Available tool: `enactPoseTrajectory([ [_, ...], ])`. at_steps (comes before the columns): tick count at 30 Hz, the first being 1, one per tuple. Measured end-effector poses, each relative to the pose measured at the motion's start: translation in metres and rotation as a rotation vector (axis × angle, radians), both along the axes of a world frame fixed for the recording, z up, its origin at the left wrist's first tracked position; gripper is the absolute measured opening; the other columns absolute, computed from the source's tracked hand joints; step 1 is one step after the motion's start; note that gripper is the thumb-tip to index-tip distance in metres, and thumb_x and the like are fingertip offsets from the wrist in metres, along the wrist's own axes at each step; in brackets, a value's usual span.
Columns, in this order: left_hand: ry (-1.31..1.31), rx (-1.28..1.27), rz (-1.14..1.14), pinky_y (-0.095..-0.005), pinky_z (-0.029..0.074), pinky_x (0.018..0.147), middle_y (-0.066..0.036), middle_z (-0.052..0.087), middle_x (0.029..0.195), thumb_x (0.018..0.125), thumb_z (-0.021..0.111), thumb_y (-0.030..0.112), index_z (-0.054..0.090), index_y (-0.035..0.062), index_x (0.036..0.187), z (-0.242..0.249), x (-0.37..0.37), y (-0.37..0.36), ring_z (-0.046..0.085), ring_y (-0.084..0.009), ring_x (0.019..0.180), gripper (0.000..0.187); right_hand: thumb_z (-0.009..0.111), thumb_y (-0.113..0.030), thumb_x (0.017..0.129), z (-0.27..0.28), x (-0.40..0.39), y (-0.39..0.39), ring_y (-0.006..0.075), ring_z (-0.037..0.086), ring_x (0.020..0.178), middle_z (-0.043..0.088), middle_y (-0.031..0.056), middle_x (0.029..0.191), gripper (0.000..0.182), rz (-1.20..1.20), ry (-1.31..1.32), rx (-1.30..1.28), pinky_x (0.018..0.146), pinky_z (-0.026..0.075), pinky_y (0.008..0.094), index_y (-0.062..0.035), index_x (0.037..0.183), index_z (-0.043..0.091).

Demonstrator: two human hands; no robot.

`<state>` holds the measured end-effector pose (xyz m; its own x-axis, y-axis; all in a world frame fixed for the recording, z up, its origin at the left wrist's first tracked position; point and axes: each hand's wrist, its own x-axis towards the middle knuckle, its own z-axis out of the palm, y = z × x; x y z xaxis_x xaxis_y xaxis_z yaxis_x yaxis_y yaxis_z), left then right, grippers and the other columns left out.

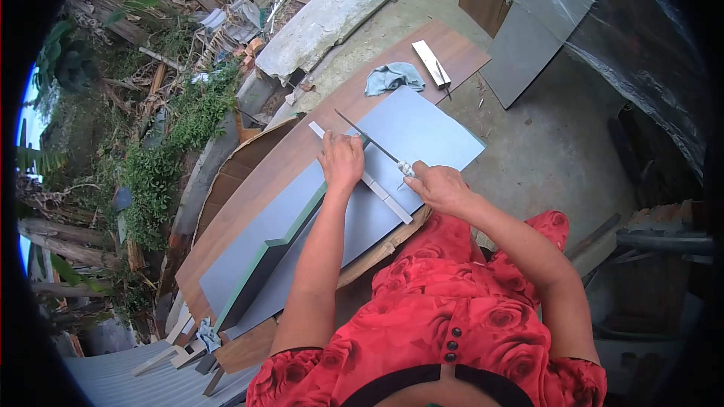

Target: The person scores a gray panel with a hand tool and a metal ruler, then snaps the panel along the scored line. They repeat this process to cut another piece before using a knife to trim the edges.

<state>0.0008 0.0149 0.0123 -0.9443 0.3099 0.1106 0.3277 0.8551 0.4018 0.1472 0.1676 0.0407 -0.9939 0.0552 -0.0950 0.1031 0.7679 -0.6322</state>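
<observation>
My left hand point(341, 160) presses flat, fingers spread, on the ruler point(362, 173) lying across the grey panel point(422, 132) on the table point(271, 169). My right hand point(441, 187) grips a blade point(371, 140), its handle hidden in the fist

The left hand point(341, 160) covers the middle of the strip point(388, 197) lying on the sheet point(422, 132). The right hand point(439, 187) hides the handle of the blade point(367, 139), so its grip cannot be told. Black vignette cuts off the frame's corners. The heap point(188, 0) at upper left is too jumbled to sort.
</observation>
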Motion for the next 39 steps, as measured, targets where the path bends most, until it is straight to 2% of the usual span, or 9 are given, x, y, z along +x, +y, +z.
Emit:
enactPoseTrajectory([
  [9, 0.033, -0.043, -0.037, -0.0486, 0.026, 0.095, -0.017, 0.058, 0.105, 0.088, 0.039, 0.031, 0.064, -0.0027, 0.087, 0.002, 0.001, 0.001, 0.033, -0.0336, 0.122, 0.042, 0.046, -0.028, 0.087, 0.006, 0.002, 0.005, 0.0382, 0.058, 0.067, 0.058, 0.0198, 0.066, 0.029, 0.024, -0.025, 0.047, 0.061, 0.043, 0.0482, 0.0000, 0.085, 0.048],
  [17, 0.039, -0.034, -0.025, -0.0498, 0.027, 0.094, -0.018, 0.058, 0.103, 0.088, 0.038, 0.029, 0.064, -0.0037, 0.085, 0.000, -0.001, 0.002, 0.034, -0.0346, 0.122, 0.042, 0.049, -0.024, 0.085, 0.006, 0.051, 0.016, 0.0387, 0.058, 0.065, 0.059, 0.0192, 0.068, 0.025, 0.013, -0.052, 0.098, 0.059, 0.044, 0.0486, 0.0000, 0.086, 0.045],
  [22, 0.023, -0.045, -0.040, -0.0497, 0.027, 0.094, -0.017, 0.058, 0.102, 0.088, 0.038, 0.029, 0.065, -0.0027, 0.084, 0.004, 0.000, 0.000, 0.035, -0.0337, 0.122, 0.042, 0.050, -0.024, 0.085, 0.011, -0.003, 0.003, 0.0386, 0.059, 0.063, 0.059, 0.0203, 0.064, 0.024, 0.021, -0.056, 0.177, 0.059, 0.045, 0.0480, 0.0000, 0.086, 0.046],
  [25, 0.062, 0.004, -0.021, -0.0494, 0.027, 0.093, -0.017, 0.059, 0.100, 0.087, 0.039, 0.029, 0.065, -0.0022, 0.083, 0.002, 0.002, 0.000, 0.036, -0.0327, 0.121, 0.041, 0.050, -0.024, 0.084, 0.001, -0.043, -0.013, 0.0386, 0.059, 0.062, 0.058, 0.0211, 0.062, 0.024, 0.023, 0.041, 0.147, 0.058, 0.046, 0.0478, 0.0000, 0.086, 0.046],
  [28, 0.056, -0.006, -0.011, -0.0490, 0.027, 0.093, -0.017, 0.059, 0.100, 0.087, 0.039, 0.029, 0.066, -0.0018, 0.082, 0.005, 0.003, -0.001, 0.036, -0.0315, 0.120, 0.041, 0.050, -0.024, 0.084, -0.005, -0.051, -0.023, 0.0386, 0.059, 0.062, 0.058, 0.0215, 0.062, 0.024, 0.004, 0.067, 0.149, 0.058, 0.046, 0.0473, -0.0001, 0.086, 0.045],
  [35, -0.005, 0.004, -0.009, -0.0502, 0.026, 0.093, -0.017, 0.059, 0.100, 0.087, 0.039, 0.029, 0.066, -0.0017, 0.081, 0.009, 0.004, -0.002, 0.037, -0.0316, 0.120, 0.041, 0.049, -0.024, 0.084, 0.002, 0.030, -0.003, 0.0413, 0.058, 0.063, 0.059, 0.0211, 0.065, 0.024, -0.004, -0.099, 0.213, 0.059, 0.044, 0.0513, -0.0007, 0.086, 0.044],
  [39, 0.013, -0.015, -0.026, -0.0516, 0.026, 0.095, -0.017, 0.059, 0.100, 0.088, 0.038, 0.029, 0.065, -0.0024, 0.081, 0.006, 0.005, -0.001, 0.037, -0.0324, 0.120, 0.042, 0.047, -0.025, 0.084, 0.003, 0.047, 0.002, 0.0404, 0.058, 0.063, 0.059, 0.0202, 0.066, 0.025, -0.010, -0.092, 0.213, 0.060, 0.045, 0.0499, -0.0005, 0.088, 0.045],
])
